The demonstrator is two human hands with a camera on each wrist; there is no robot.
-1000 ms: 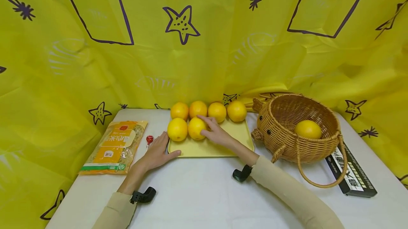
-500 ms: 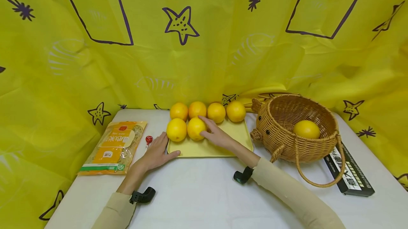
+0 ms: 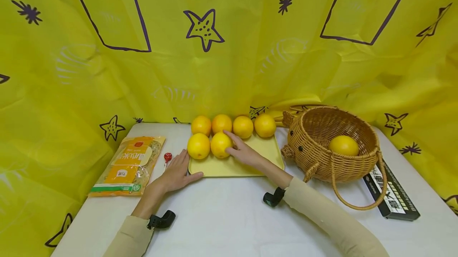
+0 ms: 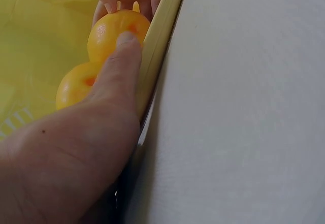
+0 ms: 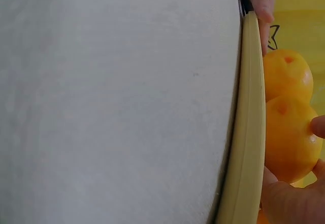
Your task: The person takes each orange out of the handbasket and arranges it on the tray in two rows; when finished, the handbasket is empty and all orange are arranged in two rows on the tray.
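In the head view my right hand [image 3: 247,154] curves its thumb and fingers round an orange [image 3: 219,145] in the front row on a pale yellow tray [image 3: 250,167]. Right beside that fruit on the left sits another orange [image 3: 198,146]. Several more oranges [image 3: 243,126] line the tray's back edge. My left hand [image 3: 175,173] lies with straight fingers along the tray's left edge, its thumb at the front left corner. The right wrist view shows the gripped orange [image 5: 292,142] between the right thumb and fingers, above the tray's rim [image 5: 251,107].
A wicker animal-shaped basket [image 3: 315,161] holding one orange [image 3: 344,145] stands right of the tray. Partly under it lies a black box [image 3: 397,197]. On the left are a grain bag [image 3: 129,165] and a red lollipop [image 3: 167,156]. A yellow curtain [image 3: 229,70] hangs behind the table.
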